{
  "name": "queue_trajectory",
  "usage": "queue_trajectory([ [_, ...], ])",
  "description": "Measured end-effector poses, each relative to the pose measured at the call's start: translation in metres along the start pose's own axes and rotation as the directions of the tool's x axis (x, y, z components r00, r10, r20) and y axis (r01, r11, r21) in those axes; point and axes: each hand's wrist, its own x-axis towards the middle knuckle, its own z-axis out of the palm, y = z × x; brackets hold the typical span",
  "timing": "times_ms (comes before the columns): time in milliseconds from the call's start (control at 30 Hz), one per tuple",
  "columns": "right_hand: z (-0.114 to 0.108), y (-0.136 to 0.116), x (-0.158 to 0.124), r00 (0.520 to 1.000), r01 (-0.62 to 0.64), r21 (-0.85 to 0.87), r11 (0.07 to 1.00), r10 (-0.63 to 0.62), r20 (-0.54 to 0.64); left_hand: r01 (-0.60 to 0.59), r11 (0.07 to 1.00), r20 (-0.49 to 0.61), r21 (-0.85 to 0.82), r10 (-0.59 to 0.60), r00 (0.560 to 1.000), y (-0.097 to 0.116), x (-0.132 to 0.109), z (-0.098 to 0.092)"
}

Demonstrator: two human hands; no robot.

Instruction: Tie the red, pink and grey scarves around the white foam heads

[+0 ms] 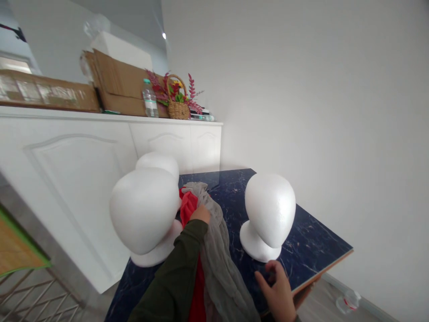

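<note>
Head view: my right hand (276, 290) is empty, thumb and fingers curved apart.
Between white foam heads (270, 210), a sheer, crumpled grey scarf (216, 243) and bright-red cloth (189, 206) lie along the dark-blue marbled table (311, 243); my left hand (201, 214) is at them, fingers hidden, pinch uncertain. Beyond, a brown wicker basket (178, 111) holds red sprigs (192, 93) and green leaves (180, 97).

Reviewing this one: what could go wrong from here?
1. The red cloth and grey cloth lie together at the left hand, so pulling one might drag the other.
2. The right hand is close to the lone dummy head on the right; a sweep could knock it.
3. The dark sleeve appears close to the front dummy head on the left and might bump it.
</note>
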Motion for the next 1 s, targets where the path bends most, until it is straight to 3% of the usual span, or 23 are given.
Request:
queue_trajectory([
  [100, 0.019, -0.028, -0.009, 0.938, -0.035, 0.167, 0.985, -0.025, 0.347, 0.119, 0.98, -0.055, -0.161, -0.129, 0.99, 0.014, 0.003, -0.005],
  [167, 0.036, -0.047, 0.004, 0.876, -0.091, 0.207, 0.974, -0.021, 0.482, 0.169, 0.937, -0.042, -0.305, -0.191, 0.981, 0.024, 0.002, -0.003],
  [333, 0.075, -0.071, 0.05, 0.86, -0.085, 0.3, 0.95, -0.082, 0.504, 0.296, 0.704, 0.156, -0.646, -0.258, 0.954, 0.044, -0.017, 0.022],
  [400, 0.083, -0.069, 0.061, 0.8, -0.203, 0.373, 0.905, -0.066, 0.596, 0.342, 0.579, 0.243, -0.74, -0.244, 0.939, 0.05, -0.027, 0.034],
  [467, 0.083, -0.065, 0.067, 0.716, -0.411, 0.382, 0.828, 0.034, 0.697, 0.372, 0.454, 0.302, -0.81, -0.221, 0.927, 0.054, -0.035, 0.041],
  [567, 0.071, -0.063, 0.069, 0.586, -0.703, 0.383, 0.6, 0.182, 0.789, 0.387, 0.308, 0.34, -0.869, -0.194, 0.92, 0.061, -0.04, 0.042],
  [667, 0.048, -0.07, 0.064, 0.509, -0.822, 0.391, 0.413, 0.228, 0.83, 0.459, 0.203, 0.44, -0.865, -0.131, 0.888, 0.068, -0.042, 0.035],
  [733, 0.031, -0.076, 0.059, 0.508, -0.822, 0.386, 0.42, 0.231, 0.83, 0.5, 0.157, 0.496, -0.852, -0.065, 0.866, 0.074, -0.042, 0.029],
  [800, 0.015, -0.08, 0.053, 0.528, -0.789, 0.38, 0.483, 0.216, 0.821, 0.49, 0.152, 0.493, -0.858, -0.016, 0.87, 0.082, -0.044, 0.022],
  [933, -0.012, -0.078, 0.042, 0.575, -0.677, 0.388, 0.626, 0.12, 0.809, 0.388, 0.263, 0.413, -0.883, 0.043, 0.91, 0.096, -0.048, 0.012],
  [1000, -0.025, -0.075, 0.037, 0.518, -0.622, 0.378, 0.686, -0.001, 0.855, 0.325, 0.349, 0.369, -0.879, 0.069, 0.927, 0.101, -0.052, 0.009],
])
